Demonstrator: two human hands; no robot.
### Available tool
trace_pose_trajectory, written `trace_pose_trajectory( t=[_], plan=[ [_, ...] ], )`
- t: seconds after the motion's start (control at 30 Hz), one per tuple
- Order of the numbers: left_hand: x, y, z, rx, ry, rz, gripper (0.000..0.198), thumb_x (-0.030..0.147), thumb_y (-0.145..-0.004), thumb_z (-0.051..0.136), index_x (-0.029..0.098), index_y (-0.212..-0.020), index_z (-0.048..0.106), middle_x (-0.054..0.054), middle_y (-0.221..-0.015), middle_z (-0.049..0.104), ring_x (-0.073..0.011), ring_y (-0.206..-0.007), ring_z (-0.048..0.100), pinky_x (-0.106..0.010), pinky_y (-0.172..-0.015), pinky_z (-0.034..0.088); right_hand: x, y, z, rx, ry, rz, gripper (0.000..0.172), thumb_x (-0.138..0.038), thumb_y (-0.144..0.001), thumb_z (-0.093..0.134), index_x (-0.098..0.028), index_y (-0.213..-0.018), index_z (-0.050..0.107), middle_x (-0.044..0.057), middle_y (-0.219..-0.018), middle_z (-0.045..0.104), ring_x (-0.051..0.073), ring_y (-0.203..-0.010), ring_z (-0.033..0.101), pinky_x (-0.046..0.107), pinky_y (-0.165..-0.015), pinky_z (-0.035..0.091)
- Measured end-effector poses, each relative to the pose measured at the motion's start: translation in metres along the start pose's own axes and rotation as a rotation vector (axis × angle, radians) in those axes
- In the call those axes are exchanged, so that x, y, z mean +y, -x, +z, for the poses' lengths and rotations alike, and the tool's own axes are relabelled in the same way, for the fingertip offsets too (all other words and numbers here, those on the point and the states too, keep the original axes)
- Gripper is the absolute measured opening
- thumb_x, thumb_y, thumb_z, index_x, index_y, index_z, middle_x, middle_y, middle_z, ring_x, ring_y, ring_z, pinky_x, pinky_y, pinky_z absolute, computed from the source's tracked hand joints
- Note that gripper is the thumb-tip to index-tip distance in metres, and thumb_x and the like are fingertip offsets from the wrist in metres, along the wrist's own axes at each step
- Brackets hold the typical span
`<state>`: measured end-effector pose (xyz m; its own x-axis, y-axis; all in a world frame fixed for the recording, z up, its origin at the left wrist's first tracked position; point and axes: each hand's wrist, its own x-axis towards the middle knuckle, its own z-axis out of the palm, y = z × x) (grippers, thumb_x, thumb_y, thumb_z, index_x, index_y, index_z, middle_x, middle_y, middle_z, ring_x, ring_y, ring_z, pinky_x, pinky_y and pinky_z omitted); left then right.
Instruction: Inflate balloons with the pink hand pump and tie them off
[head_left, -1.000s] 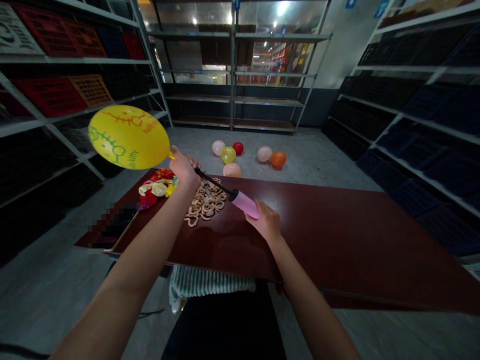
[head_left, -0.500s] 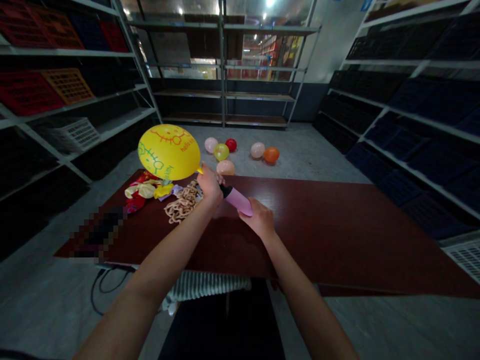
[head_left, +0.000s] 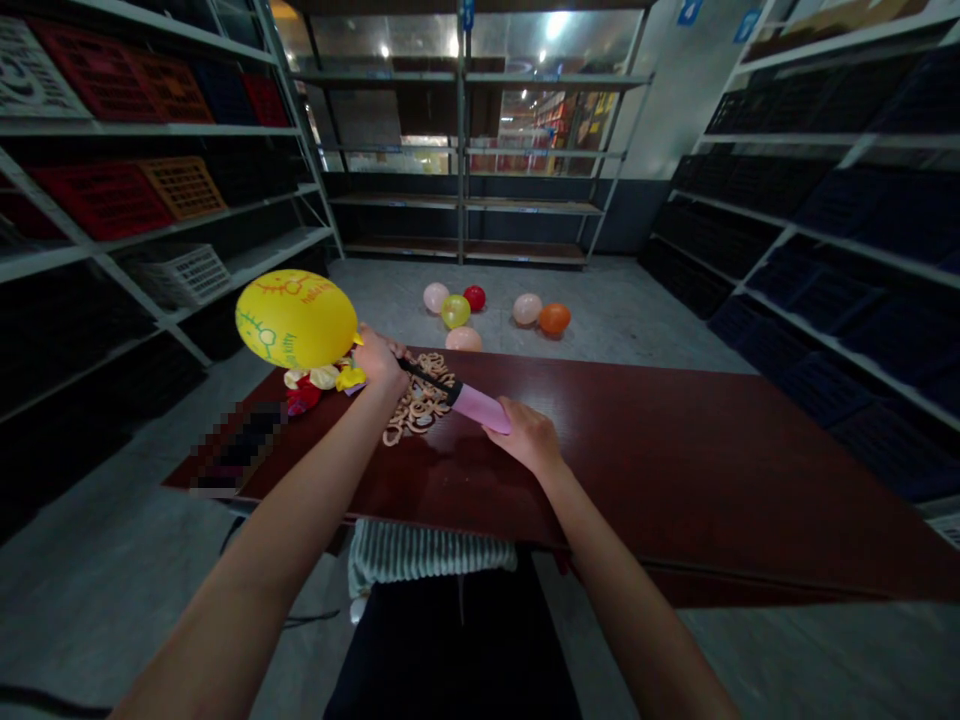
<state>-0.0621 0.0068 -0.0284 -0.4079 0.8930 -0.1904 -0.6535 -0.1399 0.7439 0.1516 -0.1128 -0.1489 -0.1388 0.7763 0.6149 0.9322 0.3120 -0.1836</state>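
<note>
Right now a yellow rubber balloon (head_left: 296, 320) printed "hello kitty" is held at its neck in the closed grip of the left hand (head_left: 379, 362), a pink hand pump (head_left: 480, 407) is gripped by the right hand (head_left: 526, 437), above a dark red wooden tabletop (head_left: 675, 470) left open on the right.

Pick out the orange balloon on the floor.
The orange balloon is the only orange one and sits at the right end of the group on the floor, just right of a pale pink balloon.
</note>
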Motion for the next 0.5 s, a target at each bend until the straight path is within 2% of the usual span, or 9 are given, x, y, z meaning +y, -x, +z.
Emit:
trace_pose_trajectory(
  t=[0.1,0.3,0.4,0.5],
  plan=[
    [0.022,-0.002,-0.006,0.071,0.017,0.087,0.040,0.030,-0.100,0.043,0.022,-0.063,0.030,0.007,-0.045,0.029,-0.0088,-0.033,0.030,-0.023,-0.037,0.028,0.000,0.001,-0.001,0.002,-0.016,-0.036,0.028,-0.037,-0.088,0.068,-0.020,-0.110,0.067,0.006,-0.095,0.076,0.020,-0.082,0.072,0.028,-0.073,0.049],
    [0.057,-0.007,-0.006,0.100,0.013,0.109,0.044,0.032,-0.103,0.043,0.021,-0.063,0.030,0.008,-0.044,0.027,-0.0079,-0.033,0.027,-0.022,-0.037,0.028,0.002,0.002,0.002,0.054,-0.027,-0.080,0.036,-0.037,-0.086,0.071,-0.018,-0.116,0.065,0.008,-0.098,0.077,0.021,-0.085,0.072,0.029,-0.074,0.052],
    [0.060,-0.007,0.001,0.046,0.025,0.133,0.045,0.032,-0.105,0.041,0.021,-0.062,0.031,0.007,-0.045,0.027,-0.0085,-0.034,0.028,-0.022,-0.037,0.027,0.003,0.003,0.004,0.082,-0.011,-0.058,0.032,-0.037,-0.088,0.069,-0.019,-0.113,0.066,0.008,-0.094,0.077,0.021,-0.082,0.072,0.030,-0.073,0.052],
    [0.050,-0.004,0.009,0.008,0.063,0.185,0.047,0.034,-0.104,0.041,0.021,-0.060,0.030,0.006,-0.046,0.027,-0.0098,-0.035,0.028,-0.023,-0.037,0.027,0.008,0.006,0.006,0.141,0.033,-0.030,0.033,-0.038,-0.087,0.069,-0.018,-0.113,0.066,0.007,-0.092,0.077,0.021,-0.079,0.072,0.030,-0.072,0.052]
  ],
)
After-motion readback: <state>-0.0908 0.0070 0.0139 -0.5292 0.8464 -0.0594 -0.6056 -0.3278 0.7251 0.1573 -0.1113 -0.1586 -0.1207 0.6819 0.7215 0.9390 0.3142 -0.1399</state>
